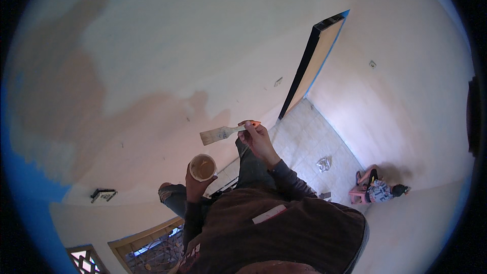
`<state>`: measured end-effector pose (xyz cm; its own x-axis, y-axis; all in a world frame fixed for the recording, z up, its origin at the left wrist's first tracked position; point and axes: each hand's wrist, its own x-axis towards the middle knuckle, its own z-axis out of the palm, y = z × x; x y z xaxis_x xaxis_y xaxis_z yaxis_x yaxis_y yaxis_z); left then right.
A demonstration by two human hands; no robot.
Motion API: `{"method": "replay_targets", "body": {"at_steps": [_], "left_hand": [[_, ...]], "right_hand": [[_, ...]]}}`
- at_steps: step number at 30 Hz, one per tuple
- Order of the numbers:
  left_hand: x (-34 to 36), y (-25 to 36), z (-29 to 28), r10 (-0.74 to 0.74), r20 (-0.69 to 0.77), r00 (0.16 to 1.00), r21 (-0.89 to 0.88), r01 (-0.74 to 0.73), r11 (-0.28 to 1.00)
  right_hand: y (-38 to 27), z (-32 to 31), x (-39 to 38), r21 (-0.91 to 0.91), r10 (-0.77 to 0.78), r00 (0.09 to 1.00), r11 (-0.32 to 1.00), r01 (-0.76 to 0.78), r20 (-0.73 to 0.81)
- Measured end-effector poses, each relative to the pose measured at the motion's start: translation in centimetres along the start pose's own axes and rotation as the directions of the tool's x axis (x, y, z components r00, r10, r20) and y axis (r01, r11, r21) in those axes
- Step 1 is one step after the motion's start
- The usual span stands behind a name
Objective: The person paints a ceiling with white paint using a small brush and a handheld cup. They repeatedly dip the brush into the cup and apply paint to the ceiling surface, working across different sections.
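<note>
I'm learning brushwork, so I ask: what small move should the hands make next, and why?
I'd likely bring the brush to the mouth of the cup. The right hand grips the brush, its bristles apart from the cup, while the left hand holds the cup, whose open mouth shows brownish material inside.

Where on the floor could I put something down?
On the tiles, between the door and the silver thing, there seems to be room. It's crowded where a person sits on a pink stool by the wall. Up close, the brush in the right hand and the cup in the left hand leave only a small gap.
</note>
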<state>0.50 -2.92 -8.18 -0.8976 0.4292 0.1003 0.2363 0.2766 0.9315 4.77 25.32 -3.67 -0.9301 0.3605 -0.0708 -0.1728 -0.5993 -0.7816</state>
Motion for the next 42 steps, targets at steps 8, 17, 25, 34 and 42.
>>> {"method": "replay_targets", "body": {"at_steps": [8, 17, 25, 34, 42], "left_hand": [[-1.2, 0.8, -0.4, -0.089, -0.057, 0.994, -0.006, 0.088, 0.996], [-1.3, 0.7, -0.6, -0.063, -0.083, 0.995, -0.036, 0.060, 0.998], [-1.7, 1.8, -0.5, -0.105, -0.090, 0.990, -0.058, 0.100, 0.993], [-2.1, 2.2, -0.8, -0.087, -0.135, 0.987, -0.087, 0.076, 0.993], [-2.9, 0.6, -1.2, -0.094, -0.178, 0.979, -0.095, 0.079, 0.992]], "right_hand": [[0.1, -1.0, 0.0, 0.001, 0.022, 1.000, 1.000, -0.022, -0.003], [-2.7, 0.2, 0.5, -0.039, -0.063, 0.997, 0.997, 0.061, -0.045], [-7.8, -2.4, 7.2, -0.073, -0.362, 0.931, 0.931, 0.358, -0.045], [-28.0, -1.7, 24.3, 0.180, -0.676, 0.731, 0.733, 0.656, 0.091], [-36.2, -0.1, 31.8, 0.144, -0.723, 0.679, 0.691, 0.708, 0.128]]}}
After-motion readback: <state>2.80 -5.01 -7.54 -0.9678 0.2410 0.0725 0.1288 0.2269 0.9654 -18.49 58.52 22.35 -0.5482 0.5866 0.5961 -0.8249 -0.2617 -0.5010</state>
